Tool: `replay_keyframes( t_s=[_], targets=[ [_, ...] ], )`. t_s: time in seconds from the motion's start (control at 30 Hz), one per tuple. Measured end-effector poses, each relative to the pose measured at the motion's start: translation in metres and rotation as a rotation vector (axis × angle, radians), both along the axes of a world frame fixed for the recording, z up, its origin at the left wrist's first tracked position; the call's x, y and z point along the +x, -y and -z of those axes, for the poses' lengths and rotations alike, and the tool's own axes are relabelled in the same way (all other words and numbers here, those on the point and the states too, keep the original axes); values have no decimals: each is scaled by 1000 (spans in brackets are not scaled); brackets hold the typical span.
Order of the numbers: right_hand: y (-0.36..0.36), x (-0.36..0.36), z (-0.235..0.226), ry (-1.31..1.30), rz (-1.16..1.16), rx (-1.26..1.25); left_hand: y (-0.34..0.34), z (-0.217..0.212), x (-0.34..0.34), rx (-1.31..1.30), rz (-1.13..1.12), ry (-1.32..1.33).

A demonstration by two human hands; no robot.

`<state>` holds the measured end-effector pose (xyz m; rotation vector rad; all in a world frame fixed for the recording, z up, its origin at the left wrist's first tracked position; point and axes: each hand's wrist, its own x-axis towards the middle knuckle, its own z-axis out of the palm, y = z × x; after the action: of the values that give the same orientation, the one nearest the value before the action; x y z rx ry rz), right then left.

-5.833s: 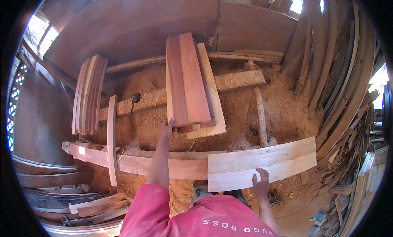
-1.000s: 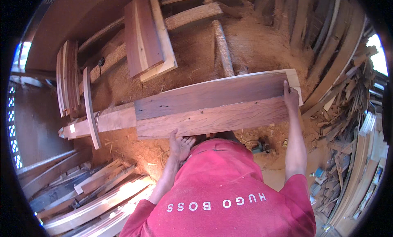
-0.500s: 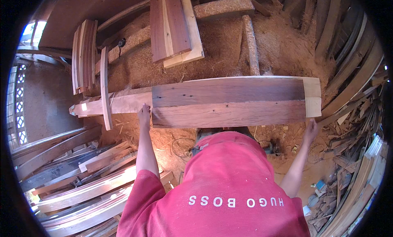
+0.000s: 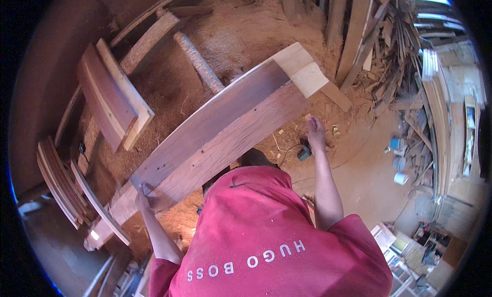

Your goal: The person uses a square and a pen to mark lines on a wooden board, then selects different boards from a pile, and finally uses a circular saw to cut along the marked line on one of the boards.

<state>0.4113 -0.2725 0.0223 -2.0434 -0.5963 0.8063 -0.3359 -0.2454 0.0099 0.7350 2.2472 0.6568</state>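
Observation:
Two long reddish-brown boards (image 4: pixel 205 148) lie side by side on a pale board (image 4: pixel 302 66), whose end juts out at the far right. The stack rests across a narrow wooden beam (image 4: pixel 105 228) in front of me. My left hand (image 4: pixel 143 192) is closed on the near-left end of the reddish-brown boards, its fingertips partly hidden. Off to the right, below the pale end, my right hand (image 4: pixel 316 133) is apart from the boards. Its fingers are drawn together, with a small pale spot at their tips that is too small to name.
More planks lean beyond the stack: a reddish one (image 4: pixel 105 99) and several curved strips (image 4: pixel 61 184). A bark-covered pole (image 4: pixel 200 64) meets the boards' far side. Scrap wood (image 4: pixel 384 51) is heaped at right, near small containers (image 4: pixel 401 178). Sawdust covers the floor (image 4: pixel 230 30).
My view has turned, so the boards now slant up to the right. My left hand stays at their left end. My right hand is farther from the pale end than before.

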Motion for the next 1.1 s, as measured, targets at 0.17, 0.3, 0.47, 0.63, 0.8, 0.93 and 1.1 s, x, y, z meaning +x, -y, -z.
replay_keyframes(
  t_s=[0.17, 0.3, 0.47, 0.63, 0.8, 0.93, 1.1],
  targets=[
    [-7, -19, 7, -162, 96, 55, -1, 10, 4, 73, 89, -243],
    [-46, -48, -22, -350, 63, 58, 0, 5, 19, 7, 67, -252],
    [-73, -15, -13, -115, -11, 122, -20, -3, 81, 85, 57, -179],
    [-92, 5, -1, -75, 80, 100, -33, -27, 128, 74, 176, -251],
    [-111, 9, -17, -301, 147, -8, -35, -13, 124, 183, 194, -203],
    [-110, 42, 5, -357, 216, -9, -41, -12, 150, 182, 208, -134],
    [-119, 65, 16, -434, 160, 19, -43, -25, 162, 128, 249, -137]
  ],
)
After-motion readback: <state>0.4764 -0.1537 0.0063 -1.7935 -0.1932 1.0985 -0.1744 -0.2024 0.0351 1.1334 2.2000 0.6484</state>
